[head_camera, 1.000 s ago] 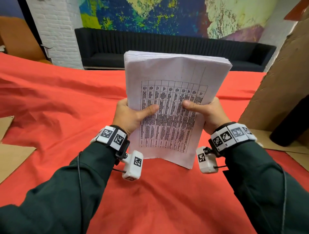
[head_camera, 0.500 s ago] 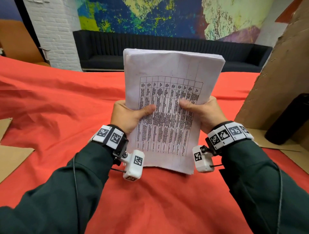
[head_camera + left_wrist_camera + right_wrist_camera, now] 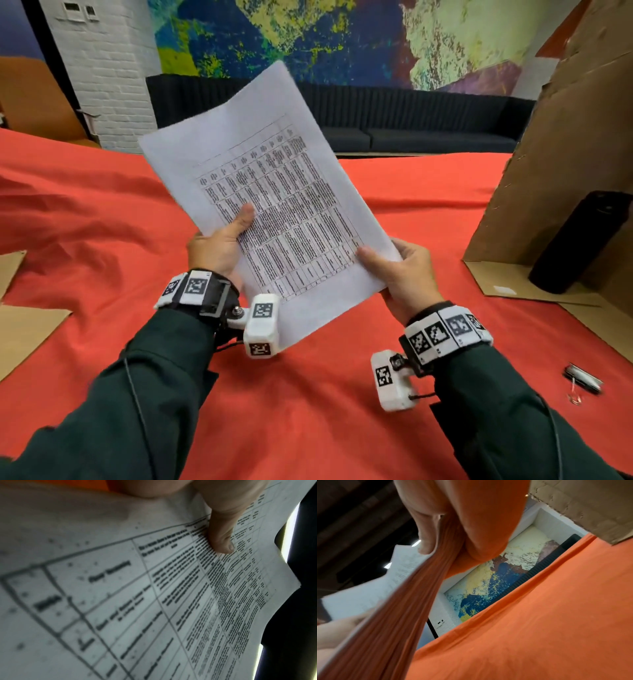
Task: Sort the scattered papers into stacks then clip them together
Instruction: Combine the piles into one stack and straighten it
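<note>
In the head view the stack of papers (image 3: 274,205) is held up above the red tablecloth (image 3: 102,212), tilted so its top leans to the left, its printed table facing the person. The left hand (image 3: 219,246) grips the stack's left edge, thumb lying on the top sheet and fingers hidden behind; the right hand (image 3: 404,274) grips the lower right corner, thumb on top and fingers curled under. A binder clip (image 3: 582,378) lies on the cloth to the right, well apart from the stack, near the cardboard box (image 3: 565,171) with a black bottle (image 3: 579,240) standing in it. In the left wrist view the left thumb (image 3: 221,534) presses on the printed grid of the top sheet, whose far edge waves loosely. In the right wrist view the stack's edge (image 3: 393,615) shows as many thin layers pinched between the right thumb (image 3: 426,539) and the palm side of the hand. Judged from this, the bundle is thick enough to have some weight yet limp: it bends at unsupported corners, and smooth sheets may slide out of line. It seems best held at opposite edges, squared, then clipped along one short edge while a hand keeps that edge pinched.
</note>
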A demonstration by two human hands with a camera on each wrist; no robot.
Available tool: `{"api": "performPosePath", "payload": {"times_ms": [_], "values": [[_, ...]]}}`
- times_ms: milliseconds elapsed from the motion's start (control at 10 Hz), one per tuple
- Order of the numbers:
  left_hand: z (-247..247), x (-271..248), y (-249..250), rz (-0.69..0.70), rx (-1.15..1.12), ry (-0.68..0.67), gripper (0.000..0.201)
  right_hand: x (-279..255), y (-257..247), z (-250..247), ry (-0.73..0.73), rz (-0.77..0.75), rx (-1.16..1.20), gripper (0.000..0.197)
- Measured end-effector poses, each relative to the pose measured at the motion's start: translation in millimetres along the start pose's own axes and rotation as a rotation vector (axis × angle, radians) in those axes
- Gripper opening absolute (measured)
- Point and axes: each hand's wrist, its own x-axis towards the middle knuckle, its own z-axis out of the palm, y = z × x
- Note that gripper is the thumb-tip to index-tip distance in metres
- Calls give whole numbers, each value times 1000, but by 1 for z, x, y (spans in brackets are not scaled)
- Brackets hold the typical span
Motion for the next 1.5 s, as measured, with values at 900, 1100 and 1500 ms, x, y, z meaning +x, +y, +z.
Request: {"api": "performPosePath", "payload": {"times_ms": [900, 1100, 1500], "values": [[-5, -52, -35, -348, -425, -407, 31, 0, -6, 25, 398, -105, 141, 57], [-50, 6, 11, -14, -227, -289, 47, 15, -49, -13, 285, -167, 37, 26], [-29, 17, 57, 496, 230, -352, 24, 38, -60, -26, -111, -275, -211, 33]]}}
